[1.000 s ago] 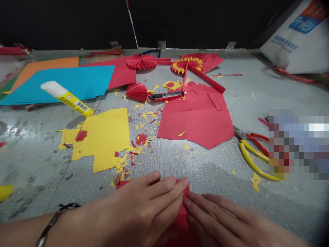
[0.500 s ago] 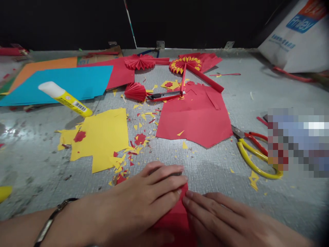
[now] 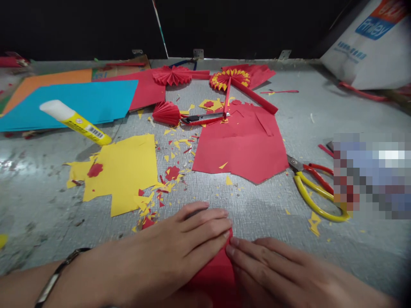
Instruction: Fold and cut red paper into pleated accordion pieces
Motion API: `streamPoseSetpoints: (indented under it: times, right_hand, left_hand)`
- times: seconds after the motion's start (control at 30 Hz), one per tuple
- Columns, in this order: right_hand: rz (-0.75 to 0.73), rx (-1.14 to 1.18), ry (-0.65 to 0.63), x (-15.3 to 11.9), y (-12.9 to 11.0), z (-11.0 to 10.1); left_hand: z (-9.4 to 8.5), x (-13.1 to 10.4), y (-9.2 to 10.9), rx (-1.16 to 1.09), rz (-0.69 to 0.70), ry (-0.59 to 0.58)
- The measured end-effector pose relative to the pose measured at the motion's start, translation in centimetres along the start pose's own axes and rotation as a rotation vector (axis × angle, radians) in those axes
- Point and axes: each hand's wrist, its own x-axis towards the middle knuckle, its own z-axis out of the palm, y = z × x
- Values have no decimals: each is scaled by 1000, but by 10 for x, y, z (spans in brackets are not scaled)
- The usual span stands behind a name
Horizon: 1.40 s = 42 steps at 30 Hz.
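Note:
A sheet of red paper (image 3: 215,273) lies on the table at the bottom middle, partly hidden under my hands. My left hand (image 3: 180,248) reaches across it from the left, closed over the paper and holding it down, with the fingertips at its far right edge. Against that same edge, my right hand (image 3: 272,265) grips the paper with its fingers pressed together; the thumb is hidden. Just beyond my left hand are small red and yellow scraps (image 3: 146,205). A yellow sheet with cut edges (image 3: 128,167) lies to the left, and a larger red sheet (image 3: 240,149) lies ahead.
Scissors (image 3: 316,199) with red and yellow handles lie at right. A box cutter (image 3: 205,118) rests by folded red fans (image 3: 173,76) and a red-yellow rosette (image 3: 224,80). At left are a glue stick (image 3: 80,124) and blue sheets (image 3: 86,100). A white bag (image 3: 362,55) stands back right.
The view has shifted slightly, so things on the table appear a little further left. Both hands stay on the red paper in nearly the same pose.

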Motion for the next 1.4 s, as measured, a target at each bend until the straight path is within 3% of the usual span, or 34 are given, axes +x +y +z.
streamPoseSetpoints:
  times: [0.4,0.77,1.17,1.4]
  right_hand:
    - [49,19,-29,-5,-2,0]
    - [1,-36,-63,-7,-3,-2]
    - [75,25,-12,-2,-7,-1]
    - [158,84,116,8,7,-14]
  left_hand:
    - [-2,1,0,-31,-1,-1]
    - [0,-1,0,-13,17,4]
    - [8,-4,1,107,14,-9]
    - [3,-6,-3,75,32,32]
